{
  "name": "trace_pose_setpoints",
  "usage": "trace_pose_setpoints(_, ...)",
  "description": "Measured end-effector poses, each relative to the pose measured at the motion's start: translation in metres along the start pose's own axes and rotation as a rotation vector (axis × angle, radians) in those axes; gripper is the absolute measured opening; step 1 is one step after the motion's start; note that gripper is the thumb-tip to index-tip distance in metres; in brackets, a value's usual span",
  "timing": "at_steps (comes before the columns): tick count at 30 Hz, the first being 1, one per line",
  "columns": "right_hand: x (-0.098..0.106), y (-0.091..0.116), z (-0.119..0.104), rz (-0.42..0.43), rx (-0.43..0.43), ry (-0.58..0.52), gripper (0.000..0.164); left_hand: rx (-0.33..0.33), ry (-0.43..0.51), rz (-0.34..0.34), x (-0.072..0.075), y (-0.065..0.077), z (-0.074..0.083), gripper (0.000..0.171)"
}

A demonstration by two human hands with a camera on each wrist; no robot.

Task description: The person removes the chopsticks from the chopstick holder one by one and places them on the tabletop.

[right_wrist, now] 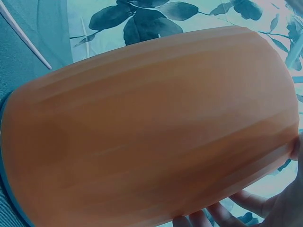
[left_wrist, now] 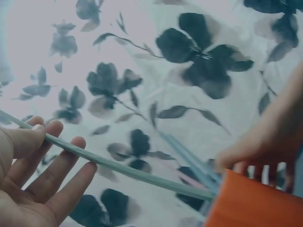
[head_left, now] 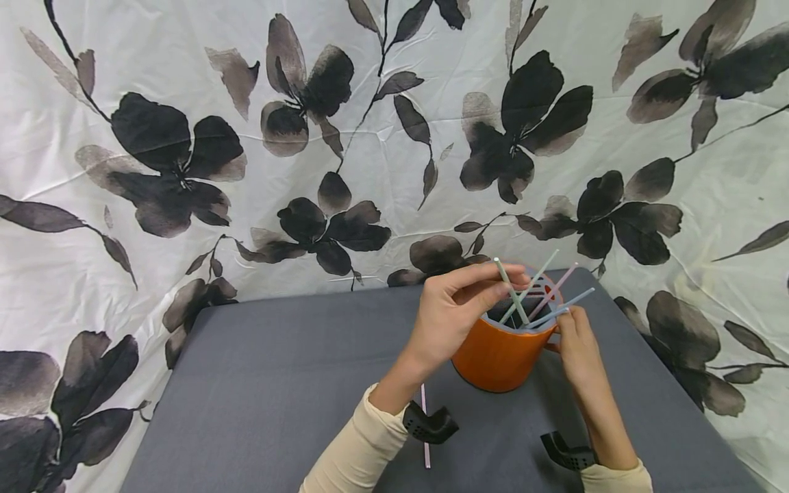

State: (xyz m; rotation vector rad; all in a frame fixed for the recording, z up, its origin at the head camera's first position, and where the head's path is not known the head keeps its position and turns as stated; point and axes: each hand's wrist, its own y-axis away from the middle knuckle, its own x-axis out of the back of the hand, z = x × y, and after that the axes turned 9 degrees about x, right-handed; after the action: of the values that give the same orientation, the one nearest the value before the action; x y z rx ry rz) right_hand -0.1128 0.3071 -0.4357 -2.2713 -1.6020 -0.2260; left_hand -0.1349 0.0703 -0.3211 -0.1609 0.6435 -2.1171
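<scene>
Between thumb and fingers, my left hand pinches a pale green straw. The straw's lower end reaches inside an orange cup-shaped container, which stands upright on the table. Other straws lean out of its grey-rimmed mouth: a second green straw, a pink straw and a blue straw. My right hand grips the container at its right side, near the rim. In the right wrist view the orange wall fills most of the frame, with fingertips along its lower edge.
A pale pink straw lies on the grey tabletop, partly hidden under my left wrist. Behind and beside the table hangs a white cloth printed with dark flowers. Black wrist straps sit at both cuffs.
</scene>
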Motion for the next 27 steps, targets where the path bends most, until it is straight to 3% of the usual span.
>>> trace_pose_setpoints(7,0.001,0.001,0.0,-0.003,0.001,-0.012,0.029,-0.097,0.014,0.037,0.01,0.003,0.026,0.028)
trace_pose_setpoints(10,0.0,0.0,0.0,0.002,-0.003,-0.023,0.026,-0.101,0.018,0.069,0.014,0.005,0.034,0.029)
trace_pose_setpoints(17,-0.001,-0.001,0.001,0.007,-0.004,-0.034,0.025,0.009,0.048,0.221,0.028,0.015,0.039,0.031)
trace_pose_setpoints(22,-0.001,-0.001,0.001,0.015,-0.005,-0.021,0.023,0.091,0.02,0.345,0.044,0.023,0.027,0.03)
trace_pose_setpoints(27,-0.002,-0.002,0.001,0.014,-0.01,-0.022,0.028,0.184,-0.027,0.419,0.058,0.035,0.011,0.03)
